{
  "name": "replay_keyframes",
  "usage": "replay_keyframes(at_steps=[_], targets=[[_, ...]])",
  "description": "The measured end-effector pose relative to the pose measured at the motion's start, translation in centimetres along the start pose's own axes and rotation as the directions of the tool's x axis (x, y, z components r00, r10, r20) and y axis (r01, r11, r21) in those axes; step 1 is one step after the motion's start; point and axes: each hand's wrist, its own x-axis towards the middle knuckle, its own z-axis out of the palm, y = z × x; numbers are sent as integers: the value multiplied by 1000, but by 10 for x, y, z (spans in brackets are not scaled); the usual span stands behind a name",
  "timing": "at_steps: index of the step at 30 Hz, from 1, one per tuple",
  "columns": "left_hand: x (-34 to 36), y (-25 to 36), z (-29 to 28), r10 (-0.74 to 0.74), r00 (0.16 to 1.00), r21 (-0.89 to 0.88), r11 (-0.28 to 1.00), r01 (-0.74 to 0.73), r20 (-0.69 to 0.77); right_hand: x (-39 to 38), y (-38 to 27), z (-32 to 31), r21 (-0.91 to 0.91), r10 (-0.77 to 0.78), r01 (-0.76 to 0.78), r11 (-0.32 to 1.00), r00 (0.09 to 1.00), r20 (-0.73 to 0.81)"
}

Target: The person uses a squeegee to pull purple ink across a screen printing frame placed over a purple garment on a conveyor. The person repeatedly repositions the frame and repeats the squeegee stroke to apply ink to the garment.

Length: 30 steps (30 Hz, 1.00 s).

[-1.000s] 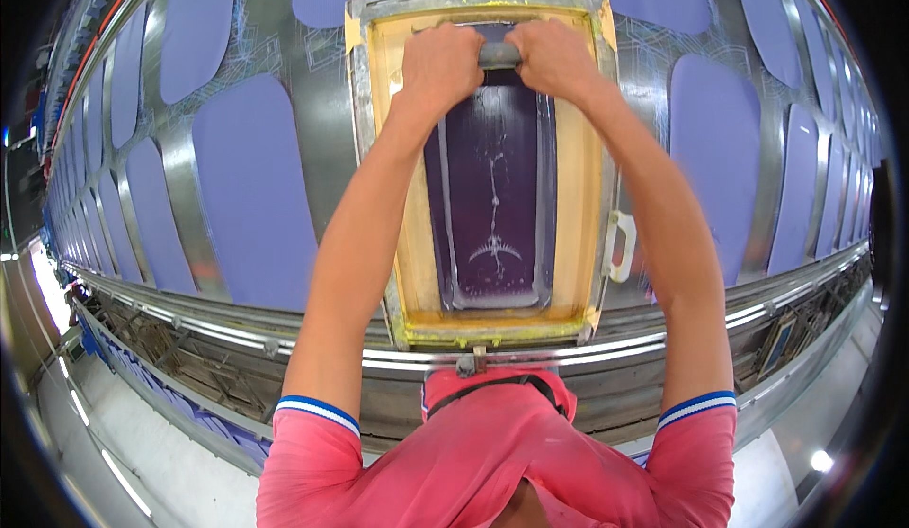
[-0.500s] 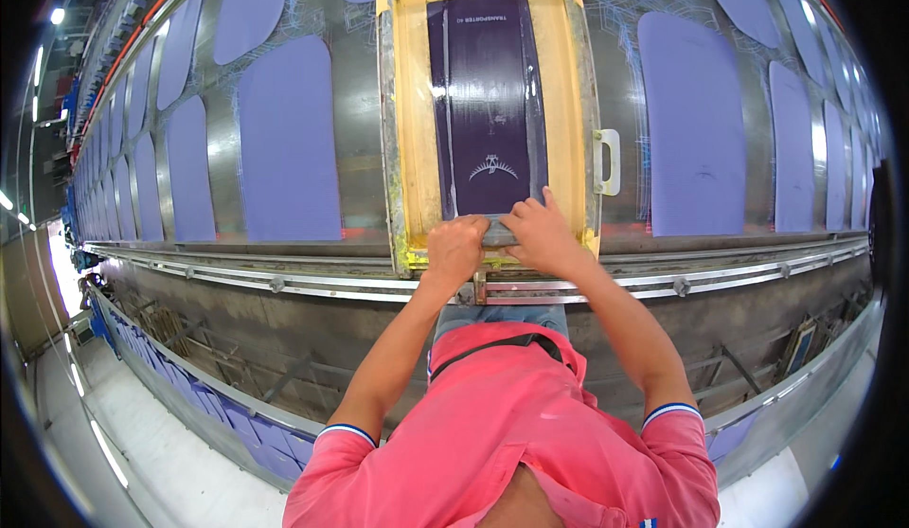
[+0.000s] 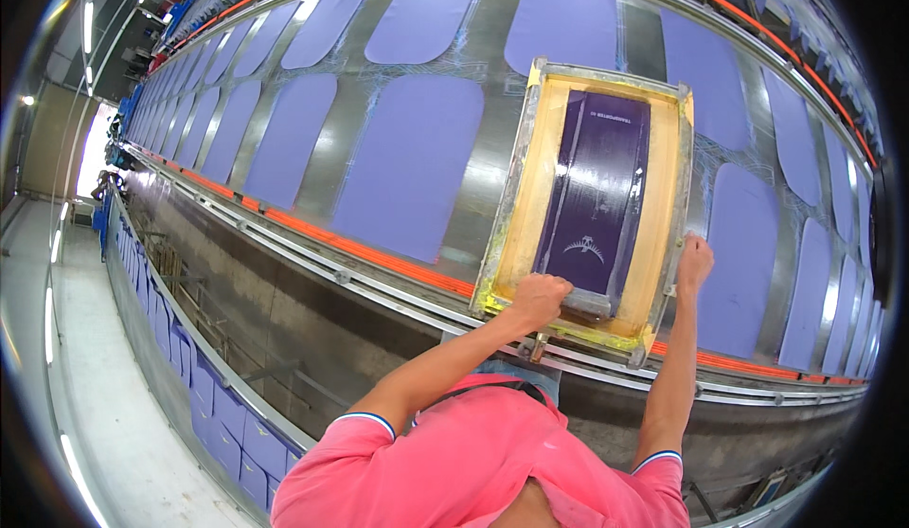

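A screen-printing frame (image 3: 505, 208), smeared with yellow, rests on the long metal table right of centre. Dark purple ink (image 3: 598, 187) fills its window, with a pale winged emblem near the close end. My left hand (image 3: 542, 302) is closed at the left end of a grey squeegee (image 3: 589, 304), which lies across the near end of the window. On the frame's right side, my right hand (image 3: 695, 261) wraps round the white side handle (image 3: 671, 290), largely hiding it.
Flat lilac panels (image 3: 413, 163) lie in rows along the table. An orange strip and metal rails (image 3: 312, 255) run along its near edge. More lilac pieces (image 3: 216, 397) hang from a lower rack at the left, beside a pale walkway (image 3: 118, 376).
My right hand has left the squeegee and taken hold of the frame's side handle. My left hand stays at the squeegee. The view has turned, so the frame appears tilted and farther right.
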Motion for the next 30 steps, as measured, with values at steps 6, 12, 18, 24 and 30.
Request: replay_keyframes(at_steps=[6, 12, 18, 24, 30], targets=[[-35, -96, -62, -12, 999, 10, 1000, 13, -41, -62, -98, 83, 98, -154, 160, 982, 985, -72], [-98, -247, -158, 6, 999, 129, 992, -1, -41, -154, -221, 219, 199, -10, 24, 980, 997, -72], [-118, -304, -214, -23, 998, 116, 993, 16, 57, -185, -277, 268, 241, 18, 5, 970, 995, -95], [-146, -321, -208, -63, 983, 134, 990, 40, 172, -182, -279, 276, 117, 79, -75, 990, 997, -26], [-158, -326, -188, 15, 999, 117, 993, -20, 40, -189, -287, 272, 2, 92, -92, 996, 995, -50]])
